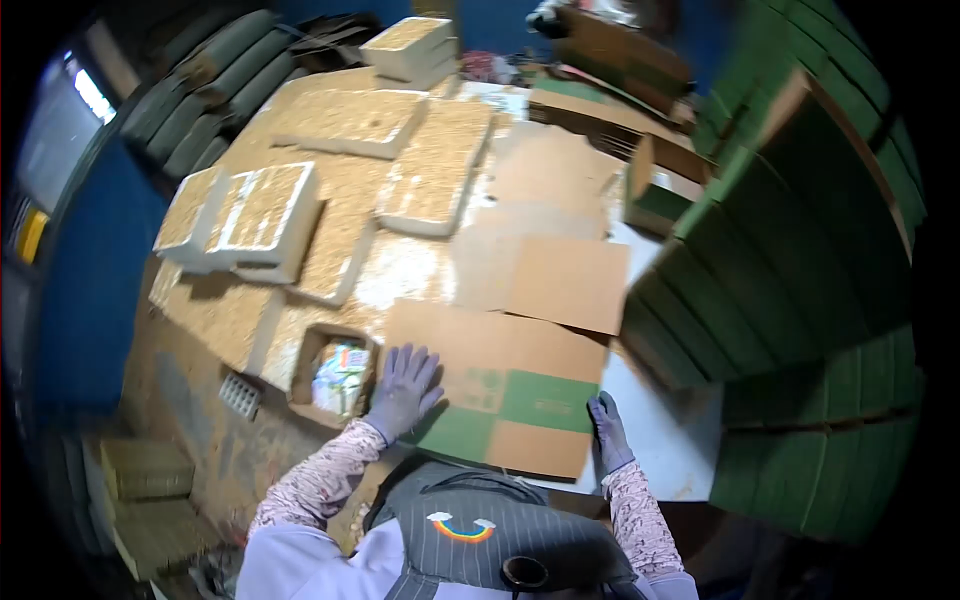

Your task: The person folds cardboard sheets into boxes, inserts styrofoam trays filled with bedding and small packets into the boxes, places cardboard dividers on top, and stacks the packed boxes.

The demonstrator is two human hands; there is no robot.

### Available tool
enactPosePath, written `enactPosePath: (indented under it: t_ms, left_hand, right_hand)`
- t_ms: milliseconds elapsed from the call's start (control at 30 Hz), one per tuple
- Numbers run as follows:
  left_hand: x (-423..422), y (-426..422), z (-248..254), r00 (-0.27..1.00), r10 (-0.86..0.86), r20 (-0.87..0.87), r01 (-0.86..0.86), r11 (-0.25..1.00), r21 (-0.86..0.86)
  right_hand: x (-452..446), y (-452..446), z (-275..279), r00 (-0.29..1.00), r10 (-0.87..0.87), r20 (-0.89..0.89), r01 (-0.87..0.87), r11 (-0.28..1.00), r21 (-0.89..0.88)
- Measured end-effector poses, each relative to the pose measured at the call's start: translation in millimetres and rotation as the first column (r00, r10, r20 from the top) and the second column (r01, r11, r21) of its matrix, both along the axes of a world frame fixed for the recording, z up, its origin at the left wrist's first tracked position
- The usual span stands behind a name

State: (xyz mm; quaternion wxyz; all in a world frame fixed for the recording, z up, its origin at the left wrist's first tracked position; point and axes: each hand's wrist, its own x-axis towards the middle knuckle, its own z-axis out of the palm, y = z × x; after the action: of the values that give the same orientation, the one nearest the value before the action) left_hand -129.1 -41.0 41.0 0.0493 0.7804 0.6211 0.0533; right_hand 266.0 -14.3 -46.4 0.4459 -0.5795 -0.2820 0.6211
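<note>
Lying flat: green-printed cardboard [507,388], long axis left to right

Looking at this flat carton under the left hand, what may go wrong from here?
The left hand lies close to the small open box of packets, so a sideways move might knock it. The flat carton meets the cardboard sheet beyond it, so shifting one may drag the other. The right hand is only at the carton's edge; that side could slip.
</note>
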Motion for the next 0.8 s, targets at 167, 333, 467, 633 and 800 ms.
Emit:
enactPosePath:
  t_ms: [167, 333, 467, 633, 800]
  left_hand:
    - [-101, -40, -12, 1.0, -0.012, -0.006, 0.012, 1.0, -0.027]
    - [-181, -23, -10, 0.999, -0.032, 0.012, 0.032, 0.999, 0.016]
    - [-194, 20, 48, 0.934, 0.007, 0.358, -0.035, 0.997, 0.071]
    - [-170, 107, 146, 0.955, -0.219, 0.199, 0.118, 0.899, 0.421]
    - [-165, 112, 173, 0.936, -0.209, 0.284, 0.145, 0.962, 0.231]
  right_hand:
    - [-71, 19, -9, 0.963, 0.082, 0.259, -0.1, 0.993, 0.056]
    - [-127, -2, 66, 0.995, 0.098, 0.002, -0.097, 0.989, -0.11]
    - [-118, -10, 113, 0.998, 0.055, -0.028, -0.054, 0.998, 0.031]
    - [-130, 18, 137, 0.979, 0.036, 0.199, -0.082, 0.969, 0.231]
    - [-135, 35, 162, 0.671, -0.357, 0.649, -0.159, 0.787, 0.597]
